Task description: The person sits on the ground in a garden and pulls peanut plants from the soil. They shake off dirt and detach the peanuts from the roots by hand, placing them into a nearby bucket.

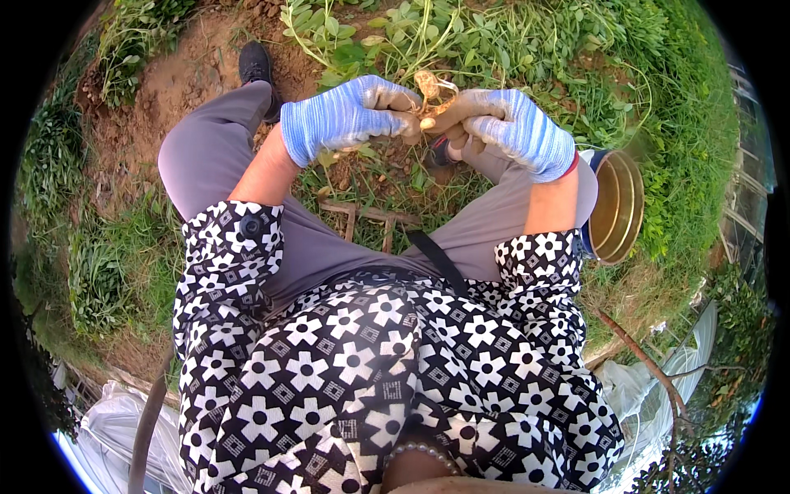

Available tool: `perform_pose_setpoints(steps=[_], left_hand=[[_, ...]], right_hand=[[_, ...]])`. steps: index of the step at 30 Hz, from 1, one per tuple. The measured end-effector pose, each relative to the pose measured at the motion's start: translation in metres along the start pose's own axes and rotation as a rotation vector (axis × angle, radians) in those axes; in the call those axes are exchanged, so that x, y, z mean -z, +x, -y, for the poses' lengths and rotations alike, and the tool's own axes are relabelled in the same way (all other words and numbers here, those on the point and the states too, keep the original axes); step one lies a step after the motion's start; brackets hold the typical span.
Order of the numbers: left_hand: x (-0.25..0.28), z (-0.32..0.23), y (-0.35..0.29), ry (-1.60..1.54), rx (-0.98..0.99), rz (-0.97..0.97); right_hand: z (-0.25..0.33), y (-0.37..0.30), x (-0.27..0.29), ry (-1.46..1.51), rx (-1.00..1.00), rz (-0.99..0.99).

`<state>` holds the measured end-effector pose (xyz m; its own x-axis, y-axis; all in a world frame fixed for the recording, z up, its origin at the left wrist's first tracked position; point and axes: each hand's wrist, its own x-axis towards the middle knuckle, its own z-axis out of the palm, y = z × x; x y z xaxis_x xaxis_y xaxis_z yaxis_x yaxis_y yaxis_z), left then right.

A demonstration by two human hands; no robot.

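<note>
The left hand (341, 119), in a blue striped glove, has its grip pinched on a pale root clump (429, 89) held above the knees. The right hand (510, 128), gloved alike, clamps the same clump from the other side. A brass-coloured tin (617, 210) stands on grass just beside the right forearm.

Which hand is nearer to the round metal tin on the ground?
Right. The right hand is just up and left of the metal tin; the left hand is farther away, across the small pale pod that both hands pinch.

Soft even daylight, fisheye-bent dark edges.
</note>
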<state>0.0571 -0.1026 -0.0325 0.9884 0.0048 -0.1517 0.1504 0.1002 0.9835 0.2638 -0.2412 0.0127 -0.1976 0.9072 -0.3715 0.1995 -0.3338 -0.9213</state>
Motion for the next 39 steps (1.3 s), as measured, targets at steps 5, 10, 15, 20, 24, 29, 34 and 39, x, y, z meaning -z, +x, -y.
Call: perform_pose_setpoints(steps=[5, 10, 15, 20, 24, 29, 34, 39], left_hand=[[0.002, -0.001, -0.002, -0.057, 0.015, -0.046], [0.001, 0.002, -0.002, -0.162, 0.024, 0.022], [0.0, 0.003, -0.004, -0.241, 0.056, 0.022], [-0.006, -0.003, 0.001, -0.165, -0.005, -0.231], [-0.012, 0.005, 0.007, -0.096, -0.085, -0.36], [-0.003, 0.012, 0.009, 0.428, -0.118, -0.343], [-0.007, 0.001, 0.003, -0.051, -0.014, -0.404], [-0.016, -0.007, 0.012, -0.58, -0.035, -0.469]], right_hand=[[-0.004, 0.0, 0.007, 0.074, 0.068, -0.361], [0.006, 0.02, -0.026, 0.096, 0.238, -0.258], [-0.003, 0.031, -0.035, -0.011, 0.205, -0.252], [0.004, 0.031, -0.03, -0.432, 0.113, -0.35], [-0.009, 0.038, -0.031, -0.627, 0.132, -0.314], [-0.018, 0.04, -0.039, -0.495, 0.216, -0.265], [0.005, 0.033, -0.042, 0.146, -0.062, -0.164], [0.005, 0.034, -0.052, 0.302, -0.017, -0.215]])
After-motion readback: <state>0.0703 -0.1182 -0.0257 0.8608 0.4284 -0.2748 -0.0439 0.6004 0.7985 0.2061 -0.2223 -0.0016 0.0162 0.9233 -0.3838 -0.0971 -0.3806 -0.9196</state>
